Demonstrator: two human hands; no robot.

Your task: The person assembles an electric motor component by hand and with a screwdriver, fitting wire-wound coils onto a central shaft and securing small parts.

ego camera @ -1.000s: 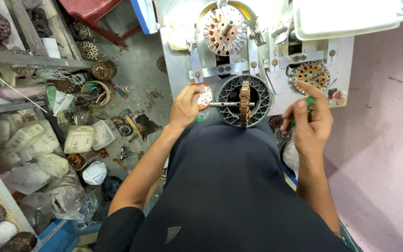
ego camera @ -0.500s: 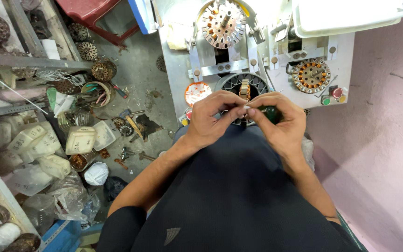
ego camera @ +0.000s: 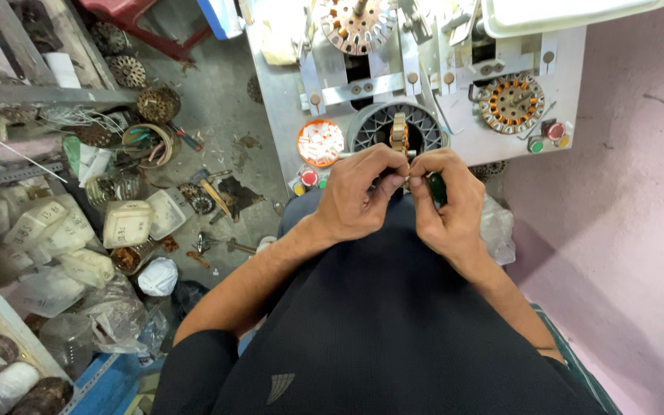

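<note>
Far to the left of the fingers, white plastic containers (ego camera: pixel 126 223) and a coil of wire (ego camera: pixel 150 144) lay among scattered parts on the floor. Just up and left of the left fingertips sat a round orange dish of small white pieces (ego camera: pixel 320 143) on the grey machine table (ego camera: pixel 278 92), with a red button (ego camera: pixel 310 177) below it, beside the left knuckles. The left hand (ego camera: pixel 360 192) was curled, thumb and forefinger pinched on something small at the point where both hands met; what it was could not be told. Directly above the fingertips stood the dark ring-shaped stator (ego camera: pixel 395 131) with a copper-wound part at its centre, close to the fingers though contact was unclear. The right hand (ego camera: pixel 446 201) was clenched around a dark green tool handle (ego camera: pixel 437 189), its fingertips pressed against those of the left. Up and right of the right fingers lay a copper-wound stator (ego camera: pixel 511 102), and beyond it red and green buttons (ego camera: pixel 555 132).
</note>
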